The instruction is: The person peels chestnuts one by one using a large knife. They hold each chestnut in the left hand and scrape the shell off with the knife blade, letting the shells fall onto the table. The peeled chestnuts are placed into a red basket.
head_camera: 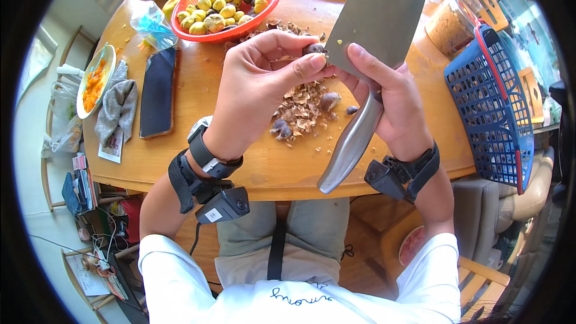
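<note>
My left hand pinches a small dark chestnut-like nut between thumb and fingertips. My right hand holds a metal cleaver near where blade and handle meet, with its thumb on the blade and the handle pointing down toward me. The nut is close beside the blade's lower left edge, by my right fingertips; whether it touches the blade I cannot tell. Below my hands lies a pile of brown shell pieces with a few dark nuts around it. A red plastic basket of yellowish, wrinkled nuts or fruits stands beyond my left hand.
On the left of the wooden table are a phone, a grey cloth and a plate with orange food. A blue basket and a jar stand at the right. Plates are at the far side.
</note>
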Tool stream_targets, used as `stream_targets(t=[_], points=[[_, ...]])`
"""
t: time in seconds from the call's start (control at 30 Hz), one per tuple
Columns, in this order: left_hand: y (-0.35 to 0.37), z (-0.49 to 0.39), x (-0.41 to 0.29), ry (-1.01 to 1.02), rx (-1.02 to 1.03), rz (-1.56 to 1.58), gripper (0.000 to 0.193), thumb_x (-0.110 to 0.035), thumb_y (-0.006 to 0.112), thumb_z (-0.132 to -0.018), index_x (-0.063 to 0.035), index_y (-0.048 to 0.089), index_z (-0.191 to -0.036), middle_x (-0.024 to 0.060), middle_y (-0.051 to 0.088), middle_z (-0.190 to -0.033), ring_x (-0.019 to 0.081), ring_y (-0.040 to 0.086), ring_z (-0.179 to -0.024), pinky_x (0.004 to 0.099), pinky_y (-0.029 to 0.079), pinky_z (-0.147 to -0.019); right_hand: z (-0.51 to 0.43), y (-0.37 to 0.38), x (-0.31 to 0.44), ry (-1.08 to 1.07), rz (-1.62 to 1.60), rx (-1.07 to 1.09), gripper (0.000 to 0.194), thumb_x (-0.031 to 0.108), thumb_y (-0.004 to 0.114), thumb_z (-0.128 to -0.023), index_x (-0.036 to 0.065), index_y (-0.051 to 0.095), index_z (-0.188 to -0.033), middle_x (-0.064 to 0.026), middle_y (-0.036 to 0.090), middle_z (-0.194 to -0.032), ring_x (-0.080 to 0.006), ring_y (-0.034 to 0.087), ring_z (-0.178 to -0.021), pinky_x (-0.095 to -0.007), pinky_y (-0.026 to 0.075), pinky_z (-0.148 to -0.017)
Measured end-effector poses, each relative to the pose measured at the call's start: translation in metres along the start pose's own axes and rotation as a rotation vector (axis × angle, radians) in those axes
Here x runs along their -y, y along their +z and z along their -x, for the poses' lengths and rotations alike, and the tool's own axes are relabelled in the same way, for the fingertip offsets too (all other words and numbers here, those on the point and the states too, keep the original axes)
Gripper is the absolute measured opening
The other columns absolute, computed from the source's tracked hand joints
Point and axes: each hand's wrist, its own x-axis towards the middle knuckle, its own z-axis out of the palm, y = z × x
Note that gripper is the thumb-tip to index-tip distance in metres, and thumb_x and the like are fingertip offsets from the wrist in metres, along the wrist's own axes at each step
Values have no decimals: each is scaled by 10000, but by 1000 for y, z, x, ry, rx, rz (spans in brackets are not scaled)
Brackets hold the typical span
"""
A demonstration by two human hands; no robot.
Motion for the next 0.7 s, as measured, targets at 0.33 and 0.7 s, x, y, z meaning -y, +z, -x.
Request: stream_targets(t=[0.33, 0.7], points=[[1, -2, -5, -215, 27, 413, 254, -83, 506, -824, 9, 493, -1060, 98, 555, -976, 165, 563, -851, 265, 476, -770, -2, -5, 1, 150, -248, -30, 206, 96, 582, -772, -6, 520, -940, -79, 575, -901, -138, 562, -847, -247, 463, -783], [-2, -1, 4, -187, 208, 593, 193, -84, 476, -840, -29, 503, -1022, 121, 565, -953, 238, 569, -890, 290, 484, -778, 4, 1, -2, 200, -290, 30, 215, 126, 576, -783, -10, 516, -939, -85, 574, -910, -141, 566, -819, -252, 460, -784]])
